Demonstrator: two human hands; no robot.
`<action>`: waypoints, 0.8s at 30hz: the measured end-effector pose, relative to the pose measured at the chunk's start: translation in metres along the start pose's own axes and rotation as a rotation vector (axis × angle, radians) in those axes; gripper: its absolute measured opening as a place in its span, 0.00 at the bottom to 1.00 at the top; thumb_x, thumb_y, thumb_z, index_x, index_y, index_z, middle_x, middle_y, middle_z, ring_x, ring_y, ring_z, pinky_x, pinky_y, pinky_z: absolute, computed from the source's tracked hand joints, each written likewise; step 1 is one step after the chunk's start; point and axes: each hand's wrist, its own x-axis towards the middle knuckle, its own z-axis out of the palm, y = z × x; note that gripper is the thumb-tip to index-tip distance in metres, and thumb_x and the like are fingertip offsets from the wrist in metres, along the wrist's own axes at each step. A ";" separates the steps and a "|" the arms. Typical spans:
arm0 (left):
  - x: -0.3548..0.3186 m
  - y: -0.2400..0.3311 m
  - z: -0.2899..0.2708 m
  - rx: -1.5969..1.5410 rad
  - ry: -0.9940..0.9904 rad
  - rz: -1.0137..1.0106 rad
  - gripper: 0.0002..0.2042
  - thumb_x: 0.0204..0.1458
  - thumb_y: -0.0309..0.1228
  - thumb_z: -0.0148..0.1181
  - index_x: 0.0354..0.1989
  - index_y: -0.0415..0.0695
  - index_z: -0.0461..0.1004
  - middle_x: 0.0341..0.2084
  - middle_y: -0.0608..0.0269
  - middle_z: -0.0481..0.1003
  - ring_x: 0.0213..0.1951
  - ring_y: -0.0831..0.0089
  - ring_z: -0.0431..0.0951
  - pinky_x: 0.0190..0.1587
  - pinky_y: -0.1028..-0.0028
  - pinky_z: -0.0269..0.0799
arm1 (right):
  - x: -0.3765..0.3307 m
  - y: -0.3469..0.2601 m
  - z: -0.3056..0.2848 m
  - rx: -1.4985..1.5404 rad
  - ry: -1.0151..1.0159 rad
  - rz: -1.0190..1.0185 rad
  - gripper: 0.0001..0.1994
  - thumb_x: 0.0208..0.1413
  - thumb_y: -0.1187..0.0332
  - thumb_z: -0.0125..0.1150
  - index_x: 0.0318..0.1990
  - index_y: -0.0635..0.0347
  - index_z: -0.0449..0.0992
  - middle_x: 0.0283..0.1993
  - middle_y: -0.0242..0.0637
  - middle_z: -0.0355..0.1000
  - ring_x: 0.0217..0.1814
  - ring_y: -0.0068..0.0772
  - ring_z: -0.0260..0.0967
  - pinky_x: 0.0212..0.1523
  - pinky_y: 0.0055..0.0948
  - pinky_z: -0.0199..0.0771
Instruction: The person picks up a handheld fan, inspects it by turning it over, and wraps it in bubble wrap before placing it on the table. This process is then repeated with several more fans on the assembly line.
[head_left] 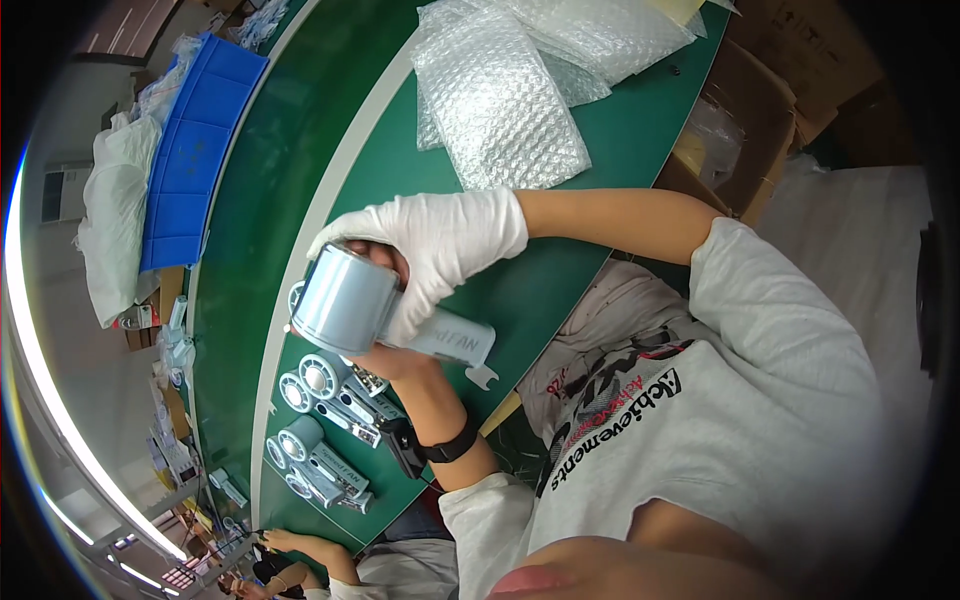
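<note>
A light-blue handheld fan (pixel 345 300) with a wide round head and a straight handle (pixel 460 340) is raised over the green table. My right hand (pixel 430 255), in a white glove, wraps round the fan from above, its thumb near where head and handle meet. My bare left hand (pixel 385 362) grips it from underneath, mostly hidden behind the fan. Bare fingertips show between glove and fan head. A black wristband (pixel 452 446) with a small black box is on my left forearm. Beside the handle's end lies a small pale forked piece (pixel 482 376).
More light-blue fans (pixel 345 475) lie grouped near my left forearm. Bubble-wrap bags (pixel 500 100) cover the table's far right part. Past the pale rail runs a green belt (pixel 265 170), with a blue bin (pixel 200 150) beyond. An open carton (pixel 740 130) stands at right; another person's arm (pixel 310 548) is at lower left.
</note>
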 end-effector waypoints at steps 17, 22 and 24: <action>0.004 0.017 -0.034 0.204 0.701 0.121 0.28 0.54 0.50 0.27 0.47 0.39 0.64 0.35 0.57 0.72 0.31 0.73 0.72 0.35 0.75 0.71 | -0.009 0.031 0.058 0.443 -0.125 0.168 0.43 0.31 0.67 0.71 0.56 0.64 0.50 0.44 0.35 0.64 0.48 0.26 0.61 0.46 0.24 0.65; 0.000 0.017 -0.039 0.293 0.584 0.357 0.26 0.55 0.50 0.29 0.44 0.39 0.64 0.31 0.56 0.71 0.32 0.71 0.73 0.32 0.73 0.73 | -0.013 0.025 0.059 0.309 -0.165 0.267 0.35 0.34 0.73 0.65 0.53 0.63 0.54 0.43 0.39 0.65 0.45 0.30 0.64 0.44 0.26 0.66; 0.002 0.018 -0.032 0.361 0.615 0.431 0.26 0.54 0.51 0.31 0.43 0.39 0.64 0.31 0.56 0.71 0.33 0.70 0.73 0.32 0.72 0.73 | -0.014 0.023 0.061 0.057 -0.053 0.165 0.32 0.35 0.76 0.61 0.53 0.63 0.56 0.42 0.41 0.66 0.42 0.32 0.65 0.43 0.27 0.67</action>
